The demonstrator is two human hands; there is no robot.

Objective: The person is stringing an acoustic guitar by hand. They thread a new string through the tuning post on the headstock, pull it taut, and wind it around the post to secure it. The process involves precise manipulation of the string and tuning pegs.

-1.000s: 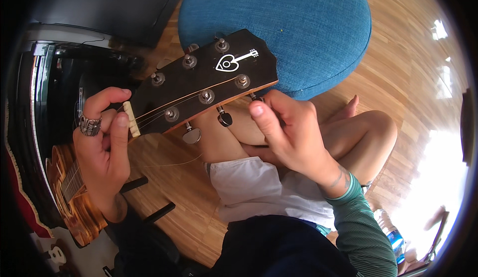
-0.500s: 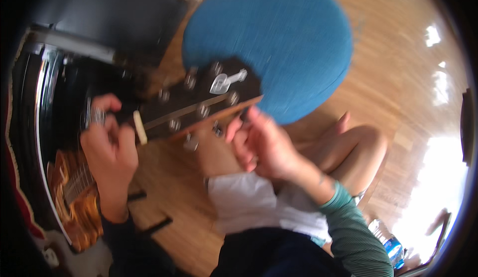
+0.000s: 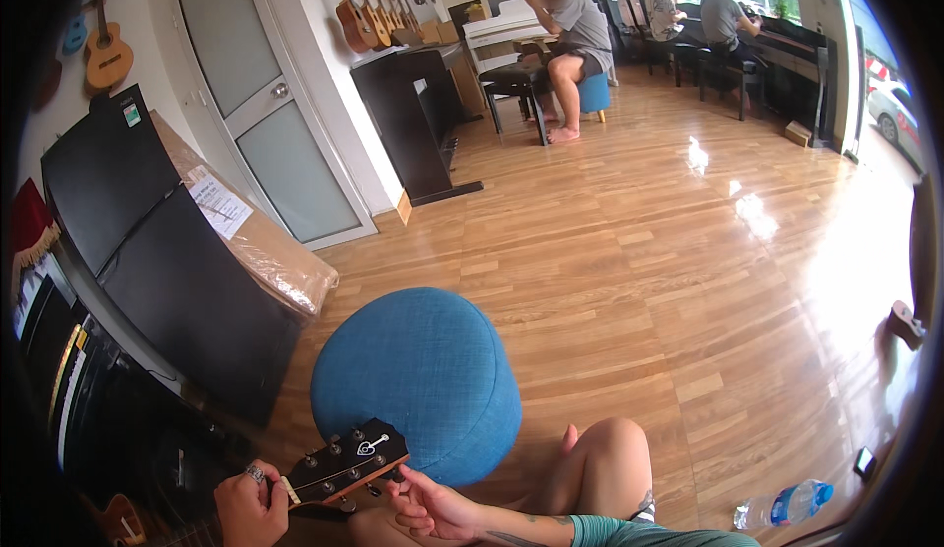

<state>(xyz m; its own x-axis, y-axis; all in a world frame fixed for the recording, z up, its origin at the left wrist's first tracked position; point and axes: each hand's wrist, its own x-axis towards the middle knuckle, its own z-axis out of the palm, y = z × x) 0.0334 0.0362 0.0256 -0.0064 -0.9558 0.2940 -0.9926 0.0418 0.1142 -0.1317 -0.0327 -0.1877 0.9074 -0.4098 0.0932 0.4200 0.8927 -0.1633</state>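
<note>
The dark headstock (image 3: 346,462) of an acoustic guitar, marked with a white guitar-shaped emblem, slants up to the right in front of me. Just below its pale nut, my left hand (image 3: 251,508) is closed round the neck, a silver ring on one finger. With thumb and forefinger, my right hand (image 3: 438,508) pinches the dark tuning peg (image 3: 396,473) nearest the headstock's tip; its other fingers are curled. Part of the brown guitar body (image 3: 123,522) shows at the lower left edge. The fingertips behind the neck are hidden.
A round blue stool (image 3: 413,380) stands just beyond the headstock. A black fridge (image 3: 187,282) and a wrapped carton (image 3: 265,242) are at left. A water bottle (image 3: 787,506) lies at right. Farther off, a person (image 3: 570,31) sits near a white piano; two others sit farther right.
My view has tilted up, so the hands and headstock now sit lower in the picture and the room beyond shows. The right hand stays at the same tuning peg, the left on the neck.
</note>
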